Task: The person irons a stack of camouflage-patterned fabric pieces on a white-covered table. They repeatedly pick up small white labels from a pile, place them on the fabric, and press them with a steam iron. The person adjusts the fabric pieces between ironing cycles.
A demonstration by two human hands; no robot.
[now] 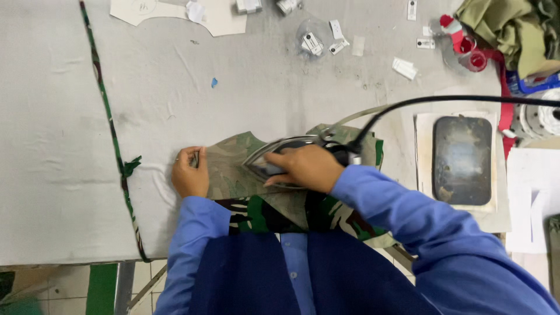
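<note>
A camouflage fabric piece (233,166) lies flat near the front edge of the grey padded table (58,146). My left hand (189,171) presses on the fabric's left edge, fingers curled on the cloth. A steam iron (277,153) rests on the fabric, and my right hand (304,167) grips its handle. The iron's black cord (443,100) runs up and off to the right. More camouflage cloth (280,213) hangs over the table edge toward my body.
A dark iron rest pad (462,158) sits on a white sheet at right. A thin camouflage strip (111,128) runs down the left. Paper patterns (175,11), small labels (318,41), red items (472,52) and olive cloth (513,26) crowd the back.
</note>
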